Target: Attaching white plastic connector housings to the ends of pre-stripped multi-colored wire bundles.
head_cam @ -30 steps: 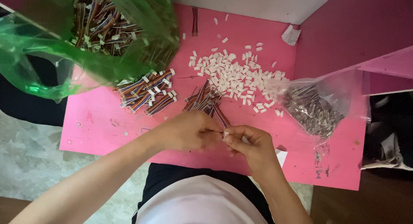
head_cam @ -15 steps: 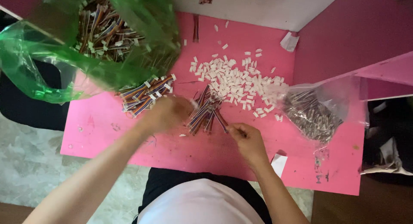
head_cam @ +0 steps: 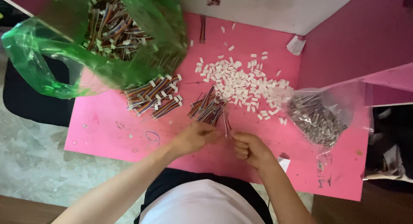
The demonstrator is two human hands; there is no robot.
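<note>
My left hand (head_cam: 195, 137) rests on the pink table (head_cam: 112, 129) with its fingertips pinched on a thin multicoloured wire strip (head_cam: 226, 124). My right hand (head_cam: 248, 147) sits a few centimetres to the right, fingers curled closed near the same strip; whether it holds anything is hidden. Just beyond both hands lies a loose bundle of coloured wires (head_cam: 207, 108). Behind it spreads a pile of small white plastic connectors (head_cam: 241, 81).
A green plastic bag (head_cam: 86, 43) full of finished wire harnesses stands at the back left, with more harnesses (head_cam: 154, 97) spilled in front of it. A clear bag of small dark parts (head_cam: 316, 117) lies at the right. Pink partition walls (head_cam: 357, 34) rise on the right.
My left hand reached out to the wire bundle half a second ago and has come back toward my right hand with a wire strip. The view shifted slightly.
</note>
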